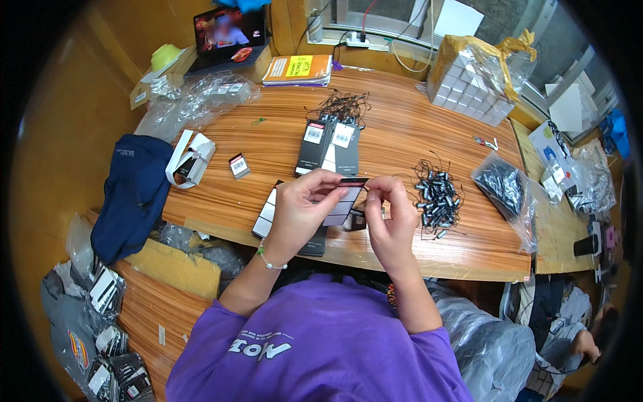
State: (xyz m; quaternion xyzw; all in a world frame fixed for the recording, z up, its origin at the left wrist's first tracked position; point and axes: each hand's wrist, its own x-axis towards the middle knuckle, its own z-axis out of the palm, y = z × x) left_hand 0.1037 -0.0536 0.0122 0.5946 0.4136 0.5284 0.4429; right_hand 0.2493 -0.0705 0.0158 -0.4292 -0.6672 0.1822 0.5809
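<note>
Over the front of the table, my left hand [305, 208] pinches a hang tag [341, 204] with a dark top edge and a pale, lined face. My right hand [390, 218] is closed at the tag's upper right corner, thumb against forefinger; what lies between those fingertips is too small to make out. Just beyond my hands, stacks of dark hang tags [308, 153] carry white barcode stickers, with black cords [341, 107] bunched at their far end. More tags [266, 213] lie partly hidden under my left hand. Right of my right hand is a pile of black cords with small toggles [439, 197].
A small sticker stack [239, 165] and a white sticker roll [192, 161] lie left, beside dark blue cloth [137, 194]. Snips [485, 143] and a bag of black cords [502, 187] lie right. At the back are a screen [230, 30], papers [297, 72] and a bag of white boxes [469, 87].
</note>
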